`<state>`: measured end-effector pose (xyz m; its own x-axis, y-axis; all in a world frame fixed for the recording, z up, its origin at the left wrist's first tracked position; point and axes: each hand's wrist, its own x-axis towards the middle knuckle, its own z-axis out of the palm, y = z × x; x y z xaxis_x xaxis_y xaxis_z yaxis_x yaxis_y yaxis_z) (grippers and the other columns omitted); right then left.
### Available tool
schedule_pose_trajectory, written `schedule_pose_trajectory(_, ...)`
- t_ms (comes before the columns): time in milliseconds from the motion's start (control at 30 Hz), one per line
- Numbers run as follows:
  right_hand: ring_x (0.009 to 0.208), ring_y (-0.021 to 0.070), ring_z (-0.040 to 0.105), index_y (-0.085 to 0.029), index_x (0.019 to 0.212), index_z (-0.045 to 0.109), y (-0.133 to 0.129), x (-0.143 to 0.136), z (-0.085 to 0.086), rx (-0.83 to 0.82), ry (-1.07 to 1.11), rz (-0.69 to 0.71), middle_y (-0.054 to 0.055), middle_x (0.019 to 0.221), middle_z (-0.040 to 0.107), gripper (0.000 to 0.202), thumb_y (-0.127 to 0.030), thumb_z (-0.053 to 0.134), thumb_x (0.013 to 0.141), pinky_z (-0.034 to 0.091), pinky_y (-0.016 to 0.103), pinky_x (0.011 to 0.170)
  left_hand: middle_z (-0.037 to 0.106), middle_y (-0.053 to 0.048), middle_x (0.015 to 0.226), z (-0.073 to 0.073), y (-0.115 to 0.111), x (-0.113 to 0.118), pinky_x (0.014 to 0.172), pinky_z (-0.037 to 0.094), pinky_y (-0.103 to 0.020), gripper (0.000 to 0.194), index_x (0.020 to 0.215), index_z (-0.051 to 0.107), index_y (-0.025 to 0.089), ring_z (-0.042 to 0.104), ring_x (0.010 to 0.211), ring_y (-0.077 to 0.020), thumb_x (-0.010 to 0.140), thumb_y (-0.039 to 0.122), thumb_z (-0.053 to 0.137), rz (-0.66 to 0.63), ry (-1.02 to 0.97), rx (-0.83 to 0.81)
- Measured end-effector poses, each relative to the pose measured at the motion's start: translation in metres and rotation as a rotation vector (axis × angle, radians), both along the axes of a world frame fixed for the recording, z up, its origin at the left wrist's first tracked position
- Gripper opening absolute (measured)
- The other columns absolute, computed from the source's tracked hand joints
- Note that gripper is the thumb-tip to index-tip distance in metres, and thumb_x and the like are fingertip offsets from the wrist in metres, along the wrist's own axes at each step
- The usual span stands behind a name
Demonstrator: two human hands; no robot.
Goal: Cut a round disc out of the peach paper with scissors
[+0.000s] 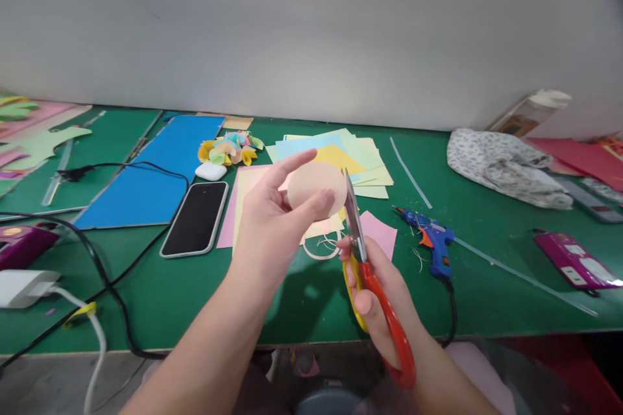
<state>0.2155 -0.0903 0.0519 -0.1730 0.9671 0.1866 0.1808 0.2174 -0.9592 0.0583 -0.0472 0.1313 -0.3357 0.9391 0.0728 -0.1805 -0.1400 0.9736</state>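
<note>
My left hand [280,207] pinches a round, pale peach paper disc [314,185] between thumb and fingers, held above the table. Its right edge meets the blades of a pair of scissors [355,227]. My right hand [384,292] is closed round the scissors' red and yellow handles, blades pointing up and away from me. The blades look nearly closed along the disc's rim. Beneath my hands lie thin curled paper offcuts [321,253] and a pink sheet [377,233].
Coloured paper sheets [370,152] lie behind my hands, with paper petals [228,148] to their left. A phone [195,219], blue board [146,175] and black cables [102,279] are at left. To the right are a blue glue gun [438,246], glue stick [525,279] and patterned cloth [501,168].
</note>
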Motion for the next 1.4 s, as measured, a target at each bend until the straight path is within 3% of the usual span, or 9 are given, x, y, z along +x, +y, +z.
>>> schedule_pose_trajectory(300,0.087,0.0261,0.066,-0.028,0.121,0.074,-0.0033,0.0011,0.0014,-0.036,0.119,0.024,0.004,0.093,0.062,0.082,-0.097,0.065,0.077,0.057,0.034,0.072,0.079,-0.003,0.080,0.0033,-0.0018,0.0013,0.066,0.069,-0.032,0.047,0.117,0.085,0.026,0.078,0.072,-0.0215,0.071,0.024,0.092,0.014,-0.028,-0.010)
schedule_pose_trajectory(600,0.088,0.0267,0.067,-0.026,0.119,0.075,0.0009,0.0017,-0.0026,-0.037,0.137,0.024,0.008,0.099,0.067,0.085,-0.098,0.065,0.075,0.057,0.032,0.065,0.077,-0.003,0.078,0.0038,-0.0008,0.0017,0.063,0.069,-0.032,0.049,0.116,0.084,0.023,0.077,0.070,-0.0219,0.068,0.025,0.092,0.023,-0.039,0.010)
schedule_pose_trajectory(900,0.097,0.0281,0.067,-0.027,0.118,0.074,-0.0023,0.0013,-0.0009,-0.092,0.192,0.043,0.006,0.099,0.066,0.082,-0.095,0.071,0.073,0.058,0.035,0.079,0.077,-0.001,0.085,-0.0001,0.0015,-0.0056,0.067,0.072,-0.032,0.056,0.129,0.078,0.022,0.079,0.076,-0.0212,0.074,0.028,0.089,-0.017,0.098,0.024)
schedule_pose_trajectory(1400,0.097,0.0261,0.066,-0.029,0.118,0.074,-0.0023,0.0042,0.0005,-0.110,0.215,0.062,0.006,0.104,0.067,0.077,-0.093,0.074,0.074,0.049,0.028,0.062,0.079,-0.002,0.090,-0.0026,0.0034,-0.0077,0.067,0.071,-0.026,0.053,0.126,0.080,0.022,0.080,0.079,-0.0195,0.074,0.029,0.091,0.000,0.079,0.056)
